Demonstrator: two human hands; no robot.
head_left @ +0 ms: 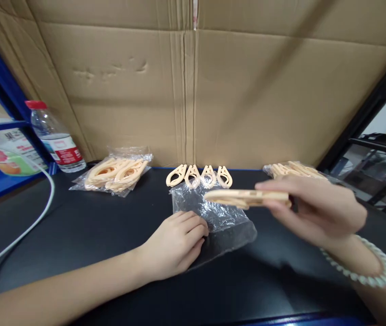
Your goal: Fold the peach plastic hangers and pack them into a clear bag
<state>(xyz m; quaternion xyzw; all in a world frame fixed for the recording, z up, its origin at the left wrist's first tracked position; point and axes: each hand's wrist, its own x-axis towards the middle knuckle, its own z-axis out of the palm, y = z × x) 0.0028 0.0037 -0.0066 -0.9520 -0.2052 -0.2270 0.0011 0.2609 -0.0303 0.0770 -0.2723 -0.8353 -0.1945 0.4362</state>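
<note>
Head view: right hand (315, 210) raised over the surface (77, 235), grip pinching a stack of peach plastic clips (247, 198) by its right end (light, stiff, likely slippery). Left hand (175, 244) pressing flat the clear bag (220, 217), thin, crinkly.

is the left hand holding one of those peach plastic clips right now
No, the left hand lies on the clear plastic bag, while the right hand holds the peach clips.

Both arms were bare, with no sleeves. A bracelet (365, 267) of small pale round beads sat on the wrist just behind the right hand (315, 210).
</note>
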